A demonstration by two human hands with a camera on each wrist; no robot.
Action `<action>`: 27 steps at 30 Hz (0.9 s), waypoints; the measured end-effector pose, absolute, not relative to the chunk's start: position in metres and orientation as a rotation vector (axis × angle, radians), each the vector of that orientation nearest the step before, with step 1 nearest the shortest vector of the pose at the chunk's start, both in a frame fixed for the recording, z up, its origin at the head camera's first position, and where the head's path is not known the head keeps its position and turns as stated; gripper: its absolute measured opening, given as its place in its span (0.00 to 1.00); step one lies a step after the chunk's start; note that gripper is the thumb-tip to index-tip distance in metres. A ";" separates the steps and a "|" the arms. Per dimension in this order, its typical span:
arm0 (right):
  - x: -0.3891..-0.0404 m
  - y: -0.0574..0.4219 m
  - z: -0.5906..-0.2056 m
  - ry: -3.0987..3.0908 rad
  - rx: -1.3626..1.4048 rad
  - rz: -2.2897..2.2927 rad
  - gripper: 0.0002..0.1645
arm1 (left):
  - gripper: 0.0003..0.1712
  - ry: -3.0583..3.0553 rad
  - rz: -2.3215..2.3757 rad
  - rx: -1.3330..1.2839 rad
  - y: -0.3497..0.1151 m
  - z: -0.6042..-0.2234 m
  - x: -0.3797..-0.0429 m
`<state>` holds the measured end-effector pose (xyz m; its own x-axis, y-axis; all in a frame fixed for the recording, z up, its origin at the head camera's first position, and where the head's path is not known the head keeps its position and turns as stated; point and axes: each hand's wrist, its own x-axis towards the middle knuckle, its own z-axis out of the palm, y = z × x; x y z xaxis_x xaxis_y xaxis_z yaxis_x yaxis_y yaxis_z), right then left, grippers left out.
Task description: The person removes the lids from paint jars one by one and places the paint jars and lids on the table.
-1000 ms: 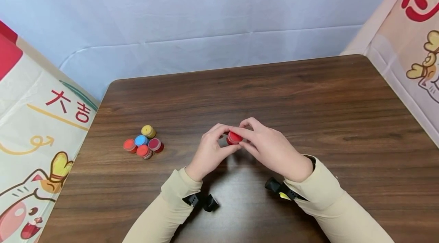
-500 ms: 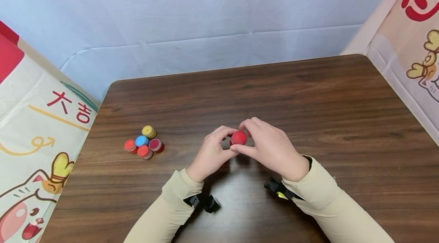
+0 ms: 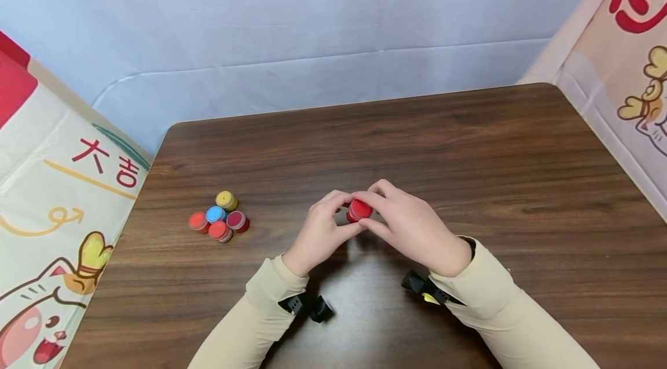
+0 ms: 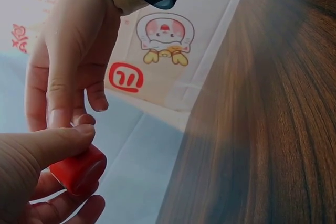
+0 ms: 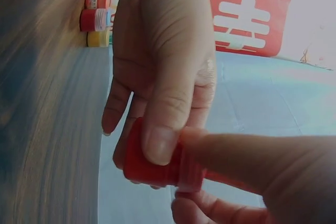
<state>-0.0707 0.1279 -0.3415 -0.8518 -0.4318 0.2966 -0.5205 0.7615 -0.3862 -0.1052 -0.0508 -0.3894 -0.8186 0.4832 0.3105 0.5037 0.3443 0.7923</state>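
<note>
A small red paint jar [image 3: 359, 210] is held between both hands over the middle of the table. My left hand [image 3: 319, 234] grips the jar's body from the left with thumb and fingers; the right wrist view shows that thumb lying across the red body [image 5: 143, 163]. My right hand [image 3: 414, 230] pinches the lid [image 5: 192, 173] from the other side, its forefinger lying over the top edge in the head view. Seen from the left wrist, the jar [image 4: 81, 171] is tilted with its base toward the camera, and the right fingers partly hide its lid end.
On the left of the brown wooden table [image 3: 469, 149] stands a cluster of closed jars: yellow [image 3: 226, 200], blue [image 3: 215, 214], dark red [image 3: 237, 220] and two orange-red, one a front jar [image 3: 220, 231]. A pale cloth [image 3: 333, 27] hangs behind the far edge.
Half a second ago the right fingers were spread wider and the lid's top showed fully. Now the right forefinger lies over the lid again. The left hand stays gripping the jar.
</note>
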 end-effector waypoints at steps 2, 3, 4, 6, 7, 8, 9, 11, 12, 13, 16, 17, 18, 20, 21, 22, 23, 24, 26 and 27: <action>-0.071 0.129 -0.340 -2.773 0.786 0.728 0.27 | 0.19 -2.557 -1.516 -0.934 -0.051 -0.389 -0.105; -0.071 0.129 -0.340 -2.784 0.792 0.761 0.30 | 0.20 -2.557 -1.516 -0.934 -0.052 -0.389 -0.105; -0.072 0.130 -0.338 -2.796 0.791 0.794 0.33 | 0.20 -2.558 -1.517 -0.933 -0.052 -0.389 -0.105; -0.072 0.130 -0.337 -2.821 0.760 0.858 0.39 | 0.21 -2.564 -1.518 -0.930 -0.052 -0.388 -0.105; -0.073 0.130 -0.336 -2.834 0.732 0.880 0.41 | 0.21 -2.569 -1.523 -0.929 -0.053 -0.388 -0.105; -0.073 0.129 -0.336 -2.843 0.699 0.894 0.42 | 0.21 -2.575 -1.526 -0.927 -0.053 -0.387 -0.105; -0.073 0.129 -0.336 -2.850 0.663 0.896 0.43 | 0.21 -2.581 -1.529 -0.925 -0.053 -0.387 -0.105; -0.073 0.126 -0.338 -2.853 0.590 0.874 0.41 | 0.20 -2.588 -1.535 -0.922 -0.053 -0.387 -0.104; -0.072 0.125 -0.339 -2.849 0.557 0.855 0.40 | 0.19 -2.589 -1.541 -0.923 -0.052 -0.387 -0.104; -0.072 0.124 -0.340 -2.843 0.528 0.834 0.38 | 0.18 -2.588 -1.545 -0.923 -0.052 -0.387 -0.104; -0.073 0.120 -0.345 -2.812 0.466 0.792 0.32 | 0.17 -2.570 -1.548 -0.929 -0.052 -0.387 -0.104; -0.073 0.119 -0.347 -2.800 0.453 0.784 0.31 | 0.17 -2.562 -1.544 -0.931 -0.051 -0.387 -0.105; -0.073 0.119 -0.348 -2.789 0.445 0.778 0.30 | 0.17 -2.555 -1.543 -0.933 -0.051 -0.387 -0.105; -0.073 0.118 -0.349 -2.779 0.438 0.772 0.28 | 0.16 -2.545 -1.535 -0.937 -0.051 -0.387 -0.105; -0.073 0.117 -0.349 -2.779 0.437 0.773 0.27 | 0.16 -2.541 -1.532 -0.940 -0.050 -0.387 -0.105; -0.073 0.117 -0.349 -2.780 0.437 0.776 0.27 | 0.16 -2.539 -1.528 -0.942 -0.050 -0.387 -0.105; -0.073 0.117 -0.350 -2.783 0.437 0.778 0.26 | 0.16 -2.539 -1.527 -0.942 -0.050 -0.387 -0.105; -0.073 0.117 -0.349 -2.787 0.438 0.782 0.25 | 0.16 -2.540 -1.526 -0.943 -0.050 -0.387 -0.105; -0.073 0.116 -0.349 -2.794 0.445 0.784 0.24 | 0.16 -2.541 -1.528 -0.941 -0.051 -0.387 -0.104; -0.072 0.116 -0.349 -2.794 0.450 0.783 0.23 | 0.16 -2.541 -1.532 -0.938 -0.051 -0.386 -0.104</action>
